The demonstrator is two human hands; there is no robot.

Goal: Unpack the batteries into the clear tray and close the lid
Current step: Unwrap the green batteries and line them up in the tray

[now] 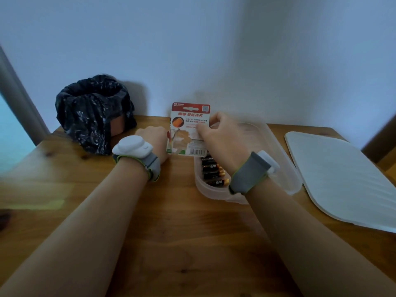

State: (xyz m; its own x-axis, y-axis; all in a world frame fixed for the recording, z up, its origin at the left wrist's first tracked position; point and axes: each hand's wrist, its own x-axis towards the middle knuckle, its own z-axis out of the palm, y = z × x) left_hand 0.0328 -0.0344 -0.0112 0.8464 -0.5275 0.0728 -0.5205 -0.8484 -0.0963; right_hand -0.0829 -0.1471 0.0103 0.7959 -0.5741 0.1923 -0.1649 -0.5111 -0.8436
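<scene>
A red and white battery pack (188, 125) stands upright, its printed back facing me, just above the left far end of the clear tray (285, 168). My left hand (155, 140) grips the pack's left edge. My right hand (222, 133) pinches its right side, over the tray. The card backing looks torn open in the middle. Several black and gold batteries (214, 174) lie side by side in the tray's near left part. The tray's lid (342, 176) lies flat on the table to the right of the tray.
A small bin lined with a black plastic bag (94, 112) stands at the table's far left, against the wall. The wooden table (171, 232) extends toward me. A dark chair or furniture edge (381, 138) shows at far right.
</scene>
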